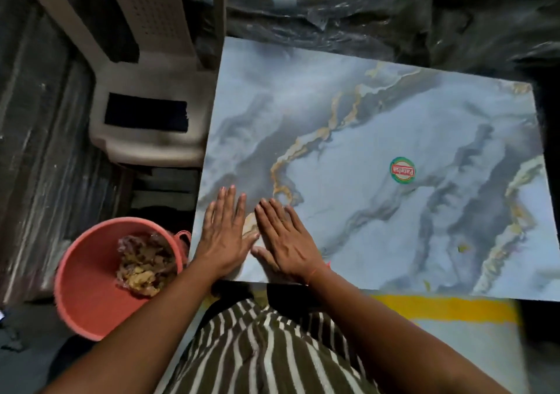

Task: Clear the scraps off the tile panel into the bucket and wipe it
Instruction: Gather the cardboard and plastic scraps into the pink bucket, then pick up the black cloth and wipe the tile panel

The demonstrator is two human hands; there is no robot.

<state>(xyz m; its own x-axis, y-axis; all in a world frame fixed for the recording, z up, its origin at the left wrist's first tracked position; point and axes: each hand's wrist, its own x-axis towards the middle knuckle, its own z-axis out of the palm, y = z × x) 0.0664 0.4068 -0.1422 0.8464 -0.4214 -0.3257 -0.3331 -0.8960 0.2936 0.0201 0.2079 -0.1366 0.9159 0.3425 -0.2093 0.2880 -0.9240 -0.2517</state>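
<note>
Head view: left hand [225, 236] and right hand [286, 242] are lying flat, each grip spread empty, sweeping the tile panel [378, 139] toward the bucket [88, 275] waiting beside its edge.

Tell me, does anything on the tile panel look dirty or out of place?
Mostly clean. A small yellowish scrap remains near the right side of the tile panel, and another bit sits at its near edge. The round sticker reads upside down.

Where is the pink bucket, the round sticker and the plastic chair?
Pink plastic bucket [88, 275]: head view, on its bare inner wall.
Round green-and-red sticker [402, 170]: head view, on its middle.
Beige plastic chair [151, 142]: head view, on the seat's front edge.
</note>
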